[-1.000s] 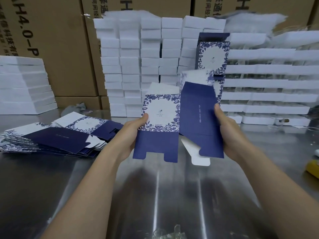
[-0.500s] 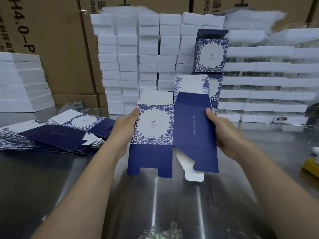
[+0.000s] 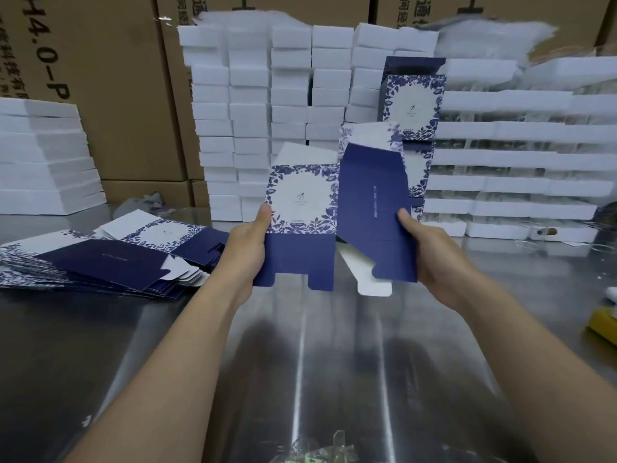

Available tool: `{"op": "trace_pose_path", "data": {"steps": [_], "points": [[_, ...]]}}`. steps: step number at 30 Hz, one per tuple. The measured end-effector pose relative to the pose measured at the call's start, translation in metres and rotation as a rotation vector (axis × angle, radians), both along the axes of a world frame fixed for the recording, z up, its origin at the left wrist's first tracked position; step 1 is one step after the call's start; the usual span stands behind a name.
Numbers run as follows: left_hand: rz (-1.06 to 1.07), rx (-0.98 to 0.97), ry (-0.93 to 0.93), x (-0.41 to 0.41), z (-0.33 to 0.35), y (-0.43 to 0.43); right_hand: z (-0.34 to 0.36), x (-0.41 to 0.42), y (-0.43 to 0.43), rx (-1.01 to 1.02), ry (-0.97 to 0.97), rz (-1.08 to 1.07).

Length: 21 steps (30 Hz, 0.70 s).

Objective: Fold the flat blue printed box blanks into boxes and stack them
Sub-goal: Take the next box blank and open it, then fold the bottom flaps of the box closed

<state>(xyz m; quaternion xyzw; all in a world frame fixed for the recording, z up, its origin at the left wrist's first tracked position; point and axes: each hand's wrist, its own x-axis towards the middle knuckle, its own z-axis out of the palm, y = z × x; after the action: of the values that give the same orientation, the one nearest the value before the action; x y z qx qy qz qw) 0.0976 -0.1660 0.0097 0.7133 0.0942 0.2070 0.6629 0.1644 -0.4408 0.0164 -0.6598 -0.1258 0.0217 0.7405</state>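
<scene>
Blue box blank (image 3: 302, 203) pinched btwn L hand (image 3: 247, 252), R hand (image 3: 431, 259), prob half-open

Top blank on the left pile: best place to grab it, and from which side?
Probably pinch the top blank at its notched flap end, coming from the right. The pile lies flat and fanned on the metal table, so faces offer no purchase, while that end points right with staggered edges.

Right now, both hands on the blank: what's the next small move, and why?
Probably push the two edges inward to square the tube. The left hand grips the floral panel's edge, the right hand the navy panel's, the box blank is only partly opened, and its bottom flaps hang unfolded.
</scene>
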Motion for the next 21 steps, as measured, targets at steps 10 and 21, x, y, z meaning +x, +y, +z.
{"op": "trace_pose_path", "data": {"steps": [10,21], "points": [[-0.421,-0.492,-0.202,-0.016,0.015,-0.005,-0.004,0.002,0.011,0.189,-0.065,-0.112],[-0.557,0.016,-0.342,-0.031,0.022,-0.051,-0.003,-0.011,0.019,-0.013,-0.093,-0.043]]}}
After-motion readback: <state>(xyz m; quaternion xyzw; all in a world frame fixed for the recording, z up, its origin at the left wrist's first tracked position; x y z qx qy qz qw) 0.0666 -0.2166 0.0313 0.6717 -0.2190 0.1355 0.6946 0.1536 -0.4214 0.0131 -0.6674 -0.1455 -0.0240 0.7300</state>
